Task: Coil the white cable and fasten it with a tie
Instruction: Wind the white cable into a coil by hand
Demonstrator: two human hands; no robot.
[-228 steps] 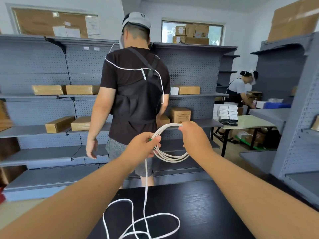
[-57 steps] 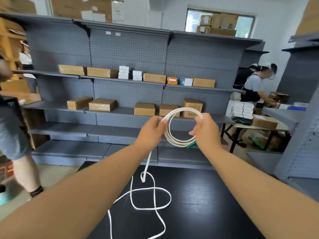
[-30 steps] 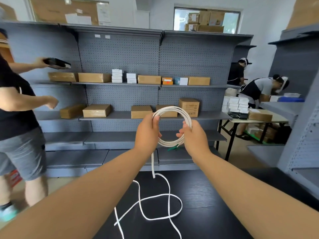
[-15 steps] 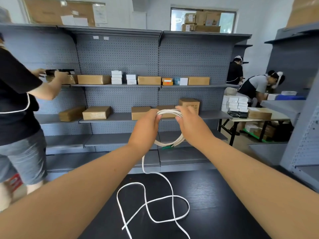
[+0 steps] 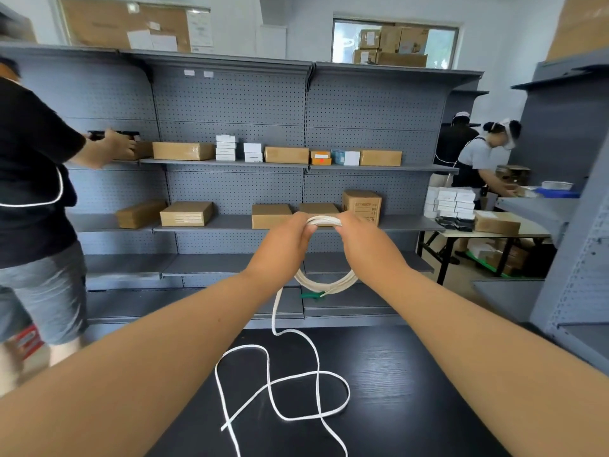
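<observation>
Cable (image 5: pixel 325 281): of the coil, only the bottom arc and a short bunch of strands at the top show. Both sides are behind the grips. Below the coil, two loose strands leave the picture's bottom edge, their ends unseen.
Left grip (image 5: pixel 280 245): seen from the back, with the fingertips out of sight round the coil's top.
Right grip (image 5: pixel 365 245): the same, fingertips hidden.
Green tie (image 5: pixel 310 294): just under the coil, too small to tell whether it is fastened.
Surface (image 5: pixel 412 390): below the coil, its near edge cut off and its corners covered by forearms.
Person (image 5: pixel 29 192): far left of the coil, cut by the picture's edge. The dark thing (image 5: pixel 99 135) in the hands is blurred.
Box (image 5: pixel 362 206): just behind the coil, its label too small to read.
</observation>
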